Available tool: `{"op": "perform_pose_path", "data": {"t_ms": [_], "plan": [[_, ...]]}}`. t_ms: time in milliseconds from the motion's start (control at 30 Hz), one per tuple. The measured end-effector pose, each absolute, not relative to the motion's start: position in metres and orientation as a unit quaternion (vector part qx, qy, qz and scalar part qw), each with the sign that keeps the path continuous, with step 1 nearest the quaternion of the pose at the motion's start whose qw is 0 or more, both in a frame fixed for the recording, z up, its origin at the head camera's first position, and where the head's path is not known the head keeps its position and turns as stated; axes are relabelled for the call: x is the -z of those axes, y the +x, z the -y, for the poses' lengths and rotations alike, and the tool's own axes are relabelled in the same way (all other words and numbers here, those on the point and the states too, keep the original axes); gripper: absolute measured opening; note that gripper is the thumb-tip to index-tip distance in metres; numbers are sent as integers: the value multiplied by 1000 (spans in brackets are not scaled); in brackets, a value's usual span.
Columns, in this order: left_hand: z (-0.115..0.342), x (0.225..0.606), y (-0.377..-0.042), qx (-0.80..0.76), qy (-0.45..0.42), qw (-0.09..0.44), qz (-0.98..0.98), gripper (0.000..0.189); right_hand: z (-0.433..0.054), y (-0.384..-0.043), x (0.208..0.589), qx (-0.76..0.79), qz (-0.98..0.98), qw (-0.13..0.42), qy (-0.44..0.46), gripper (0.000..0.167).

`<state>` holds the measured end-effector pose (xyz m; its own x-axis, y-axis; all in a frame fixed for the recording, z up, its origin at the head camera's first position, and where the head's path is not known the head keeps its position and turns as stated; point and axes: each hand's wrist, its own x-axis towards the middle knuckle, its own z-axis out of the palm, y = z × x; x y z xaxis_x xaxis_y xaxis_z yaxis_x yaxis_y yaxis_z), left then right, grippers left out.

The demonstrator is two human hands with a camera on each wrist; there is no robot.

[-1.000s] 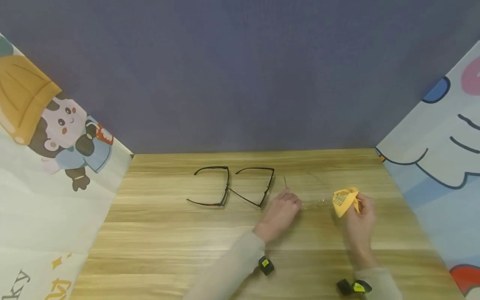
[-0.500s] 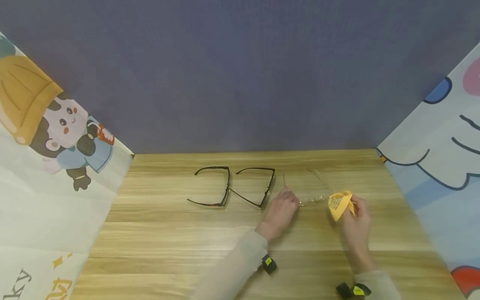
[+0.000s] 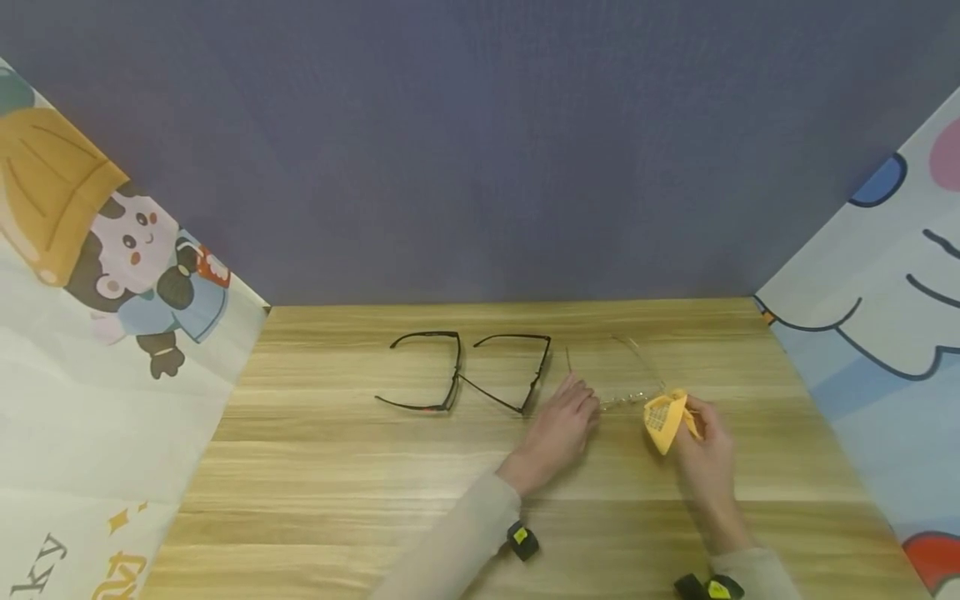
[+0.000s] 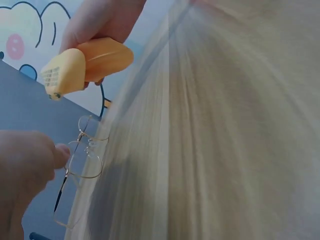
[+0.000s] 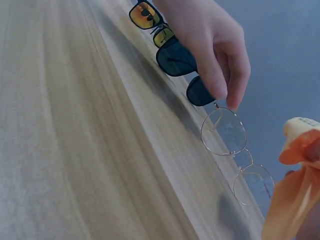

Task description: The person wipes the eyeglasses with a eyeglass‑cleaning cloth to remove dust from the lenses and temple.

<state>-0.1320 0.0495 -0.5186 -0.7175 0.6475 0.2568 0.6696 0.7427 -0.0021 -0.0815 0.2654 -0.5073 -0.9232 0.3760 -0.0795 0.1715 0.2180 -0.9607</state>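
A pair of clear glasses with a thin gold wire frame (image 5: 224,131) stands on the wooden table, temples spread toward the back. My left hand (image 3: 553,433) pinches its left end at the hinge, thumb and finger close together in the right wrist view. Just past the right end of the frame, my right hand (image 3: 708,454) holds a bunched yellow cloth (image 3: 664,421) with a printed patch. In the left wrist view the cloth (image 4: 65,72) is folded over between thumb and fingers, above the glasses' far lens. Part of the right hand is hidden behind the cloth in its own wrist view.
Two black-framed sunglasses lie left of the left hand: one with dark blue lenses (image 5: 175,57) close by, another with orange lenses (image 5: 144,16) farther left. A dark blue panel (image 3: 480,167) rises behind the table (image 3: 337,475); cartoon-printed sheets (image 3: 82,417) flank both sides.
My right hand has moved left and slightly toward me with the cloth, closer to the wire glasses' right lens. The left hand keeps its hold, nearly still.
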Motion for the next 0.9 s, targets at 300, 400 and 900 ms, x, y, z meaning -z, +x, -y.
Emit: {"op": "perform_pose_path", "data": {"t_ms": [300,400,900], "plan": [[-14,510,-120,148,-359,151,909,32,-267,-79,507,-528,843,38,-91,35],[-1,510,-120,186,-360,185,896,32,-268,-78,511,-484,873,10,-57,34],[80,511,-124,297,-247,326,863,37,-269,-80,536,-357,924,77,116,17]]}}
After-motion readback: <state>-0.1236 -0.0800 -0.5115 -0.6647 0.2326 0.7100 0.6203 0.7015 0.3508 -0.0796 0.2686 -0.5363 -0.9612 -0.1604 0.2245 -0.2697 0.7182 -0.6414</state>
